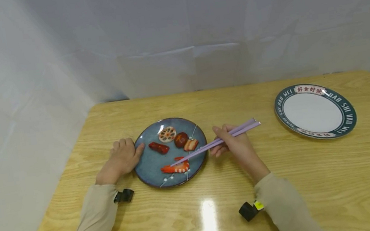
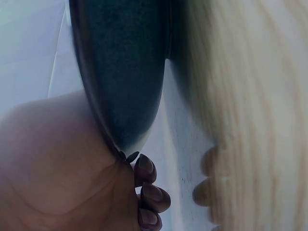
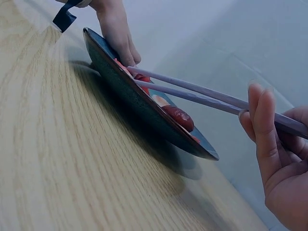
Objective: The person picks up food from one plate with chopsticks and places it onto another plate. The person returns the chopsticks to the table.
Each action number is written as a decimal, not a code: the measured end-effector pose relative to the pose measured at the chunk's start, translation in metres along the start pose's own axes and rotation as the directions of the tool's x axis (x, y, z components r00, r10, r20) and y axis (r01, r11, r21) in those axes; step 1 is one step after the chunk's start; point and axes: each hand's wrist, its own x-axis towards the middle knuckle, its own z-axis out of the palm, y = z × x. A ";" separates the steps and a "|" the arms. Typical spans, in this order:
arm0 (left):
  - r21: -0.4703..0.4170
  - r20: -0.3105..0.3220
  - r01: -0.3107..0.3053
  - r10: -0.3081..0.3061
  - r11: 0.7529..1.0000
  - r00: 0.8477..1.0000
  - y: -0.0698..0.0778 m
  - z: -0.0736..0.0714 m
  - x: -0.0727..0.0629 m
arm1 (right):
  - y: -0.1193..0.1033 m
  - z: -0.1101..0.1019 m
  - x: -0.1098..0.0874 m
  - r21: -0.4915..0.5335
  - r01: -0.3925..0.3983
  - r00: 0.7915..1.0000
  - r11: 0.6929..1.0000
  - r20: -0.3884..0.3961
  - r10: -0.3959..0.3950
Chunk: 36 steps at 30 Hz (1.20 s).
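At the rim of a blue-grey plate (image 1: 147, 160) is my left hand (image 1: 121, 161), its thumb over the top edge. In the left wrist view curled fingertips (image 2: 153, 192) show below the rim. My right hand (image 1: 233, 142) grips a pair of lilac chopsticks (image 1: 206, 147), whose tips reach over a red-orange shrimp (image 1: 179, 167) on the plate; whether they touch it I cannot tell. Behind it lie a lotus root slice (image 1: 167, 134), a brown mushroom (image 1: 181, 139), a layered meat slice (image 1: 191, 144) and a dark red piece of meat (image 1: 159, 147).
A white plate (image 1: 312, 113) with a dark green lettered rim stands at the right rear of the wooden table (image 1: 170, 219). White sheeting (image 1: 191, 32) hangs behind the table and on its left. Black wrist cameras (image 1: 248, 211) sit by both sleeves.
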 end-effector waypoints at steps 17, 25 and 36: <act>-0.001 0.004 0.001 -0.001 1.000 1.000 0.000 0.000 -0.001 | 0.001 -0.003 0.001 0.014 0.020 1.000 1.000 0.006 -0.020; -0.001 0.001 -0.006 0.006 1.000 1.000 -0.001 0.000 -0.001 | 0.003 -0.004 0.001 0.011 0.023 1.000 1.000 0.008 -0.024; -0.007 0.006 -0.005 0.006 1.000 1.000 0.000 0.000 -0.001 | 0.004 -0.004 0.001 0.012 0.025 1.000 1.000 0.005 -0.025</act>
